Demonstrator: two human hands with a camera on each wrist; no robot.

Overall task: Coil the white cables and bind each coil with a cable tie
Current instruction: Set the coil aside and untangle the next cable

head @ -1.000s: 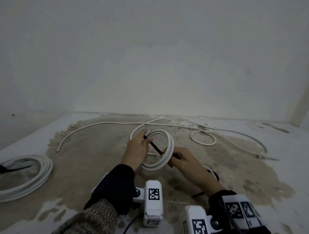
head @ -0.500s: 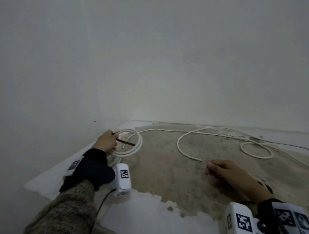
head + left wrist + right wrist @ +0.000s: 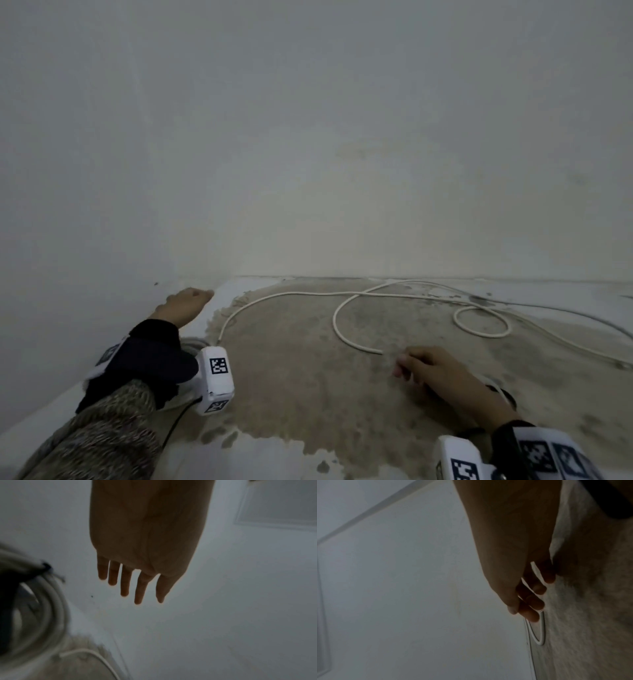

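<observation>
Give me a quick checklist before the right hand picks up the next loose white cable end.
1. Left hand free: ok, fingers straight, holding nothing.
2. Bound coil set aside: ok, it lies by the left wrist, black cable tie around it.
3. Right hand near the cable end: ok, fingertips close beside it, not gripping.
4. Loose white cable free of knots: cannot tell, it crosses itself further back.
5. Next cable tie within reach: cannot tell, no spare one shows.
</observation>
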